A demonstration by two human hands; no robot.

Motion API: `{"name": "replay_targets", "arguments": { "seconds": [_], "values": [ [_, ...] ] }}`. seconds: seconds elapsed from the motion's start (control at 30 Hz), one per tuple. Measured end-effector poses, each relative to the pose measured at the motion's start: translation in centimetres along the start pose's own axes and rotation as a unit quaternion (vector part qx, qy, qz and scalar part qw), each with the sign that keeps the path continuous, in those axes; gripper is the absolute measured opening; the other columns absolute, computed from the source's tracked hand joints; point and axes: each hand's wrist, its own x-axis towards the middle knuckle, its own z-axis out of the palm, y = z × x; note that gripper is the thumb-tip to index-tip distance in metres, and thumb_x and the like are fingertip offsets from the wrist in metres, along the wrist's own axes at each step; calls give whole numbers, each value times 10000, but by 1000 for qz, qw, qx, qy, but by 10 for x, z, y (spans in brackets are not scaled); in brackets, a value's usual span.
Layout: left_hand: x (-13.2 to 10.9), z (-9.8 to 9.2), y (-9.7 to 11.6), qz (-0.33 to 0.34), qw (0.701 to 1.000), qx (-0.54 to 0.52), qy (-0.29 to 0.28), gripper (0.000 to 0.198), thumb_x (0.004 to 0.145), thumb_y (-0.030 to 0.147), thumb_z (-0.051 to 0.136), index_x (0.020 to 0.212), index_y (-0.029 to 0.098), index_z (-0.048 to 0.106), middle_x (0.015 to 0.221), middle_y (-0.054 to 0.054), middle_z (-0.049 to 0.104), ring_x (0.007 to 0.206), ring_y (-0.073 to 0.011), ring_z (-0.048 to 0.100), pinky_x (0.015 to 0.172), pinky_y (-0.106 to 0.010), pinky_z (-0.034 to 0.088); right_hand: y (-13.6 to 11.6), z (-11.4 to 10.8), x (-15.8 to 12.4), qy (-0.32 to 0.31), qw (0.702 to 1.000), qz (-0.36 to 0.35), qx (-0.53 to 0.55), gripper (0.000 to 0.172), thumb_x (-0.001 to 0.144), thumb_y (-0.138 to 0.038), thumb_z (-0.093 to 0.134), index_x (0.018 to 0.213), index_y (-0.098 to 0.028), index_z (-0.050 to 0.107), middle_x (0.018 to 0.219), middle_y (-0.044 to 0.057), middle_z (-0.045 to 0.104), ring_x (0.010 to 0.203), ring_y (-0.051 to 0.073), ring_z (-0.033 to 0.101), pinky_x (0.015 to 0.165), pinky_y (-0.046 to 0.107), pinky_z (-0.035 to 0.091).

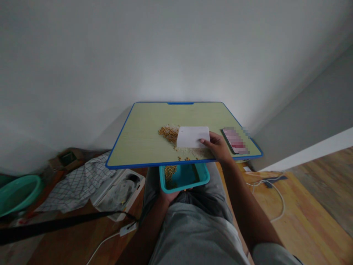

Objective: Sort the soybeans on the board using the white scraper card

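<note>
My right hand (216, 144) pinches a white card (191, 136), thumb on top, above the front part of the small table. Left of the card lies a pile of small round yellow-brown beans (168, 133), like soybeans, with paler bits around it. A few loose beans and fine crumbs sit near the front edge, below the card. My left hand (169, 197) holds a teal plastic tray (204, 182) from underneath, just below the table's edge; most of its fingers are hidden. More beans gather on the tray's left side.
The table (143, 147) has a pale green top and a blue rim. A phone (234, 141) lies at its right. On the floor are an open white box (121, 193), a checked cloth (74, 187), a green basin (20, 191) and white cables (282, 202). A wall stands behind.
</note>
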Motion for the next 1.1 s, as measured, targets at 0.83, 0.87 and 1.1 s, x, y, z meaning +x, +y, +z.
{"name": "replay_targets", "arguments": {
  "seconds": [0.83,0.87,1.1],
  "values": [
    [-2,6,0,2,1000,20,22,722,1075,709,289,1287,294,840,1353,-144,821,1101,-384,795,787,-602,670,-6,0,-2,-6,1000,25,14,413,792,-572,929,1070,-268,883,1098,32,870,1013,260,768,958,396,594],
    [-1,6,1,0,1000,19,22,729,1076,709,280,1284,292,841,1343,-146,824,1093,-385,796,782,-600,669,-6,1,-2,-4,1000,22,14,415,791,-574,929,1066,-267,882,1096,35,870,1015,260,767,958,397,595],
    [1,-6,-1,-3,1000,14,20,728,1068,709,296,1317,272,823,1394,-156,802,1153,-397,778,821,-621,657,-4,1,0,-9,1000,10,-17,430,788,-592,929,1034,-244,874,1075,50,868,1012,272,764,953,413,600]
  ]
}}
